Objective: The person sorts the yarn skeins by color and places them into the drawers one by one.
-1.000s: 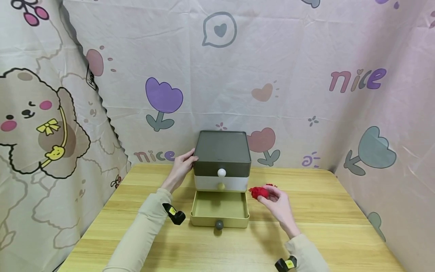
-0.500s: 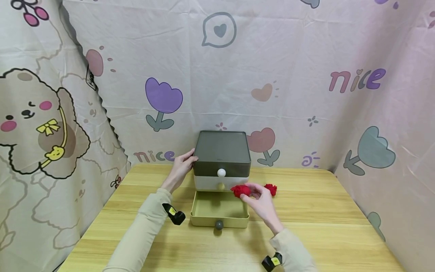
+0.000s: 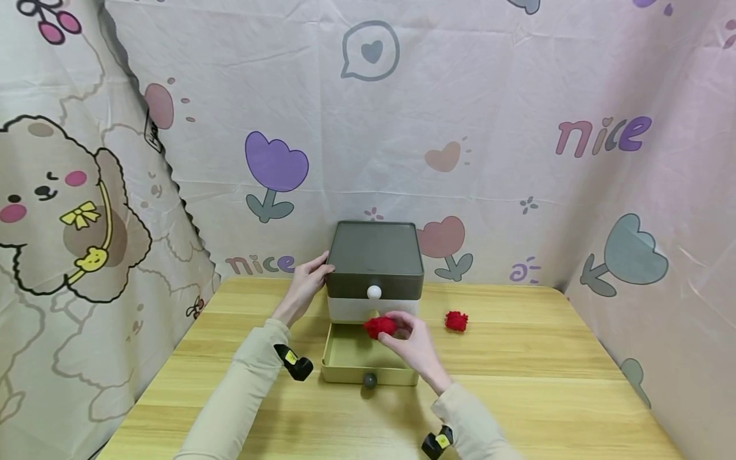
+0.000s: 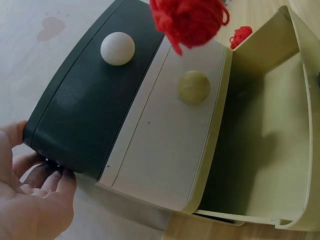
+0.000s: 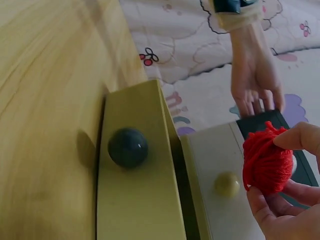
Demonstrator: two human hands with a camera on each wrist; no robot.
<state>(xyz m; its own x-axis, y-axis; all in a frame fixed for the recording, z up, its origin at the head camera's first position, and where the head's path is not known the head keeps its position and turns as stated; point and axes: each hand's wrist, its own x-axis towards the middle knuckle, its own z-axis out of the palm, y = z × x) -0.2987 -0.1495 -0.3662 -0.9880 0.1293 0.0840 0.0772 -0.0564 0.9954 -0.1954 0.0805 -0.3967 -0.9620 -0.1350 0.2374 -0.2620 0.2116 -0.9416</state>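
My right hand (image 3: pixel 411 342) pinches a ball of red yarn (image 3: pixel 381 327) between thumb and fingers, above the pulled-out bottom drawer (image 3: pixel 345 351). In the right wrist view, loose strands show on this yarn ball (image 5: pixel 267 160). The small desktop drawer box (image 3: pixel 376 249) has a dark grey top tier, a white middle tier and this olive-yellow drawer. Against the left side of the dark tier rests my left hand (image 3: pixel 307 287), its fingertips touching the wall near the front corner, as the left wrist view shows the fingers (image 4: pixel 42 175). A second red yarn ball (image 3: pixel 457 321) lies right of the box.
The drawer's dark round knob (image 3: pixel 370 381) juts toward me. A white knob (image 3: pixel 374 292) and a yellow knob (image 4: pixel 193 87) stick out of the upper tiers. Behind the wooden table (image 3: pixel 517 370) hangs a printed cloth (image 3: pixel 368 147).
My right hand has carried the yarn ball leftward from beside the box to over the open drawer. The second yarn ball has come into full view. My left hand stays put.
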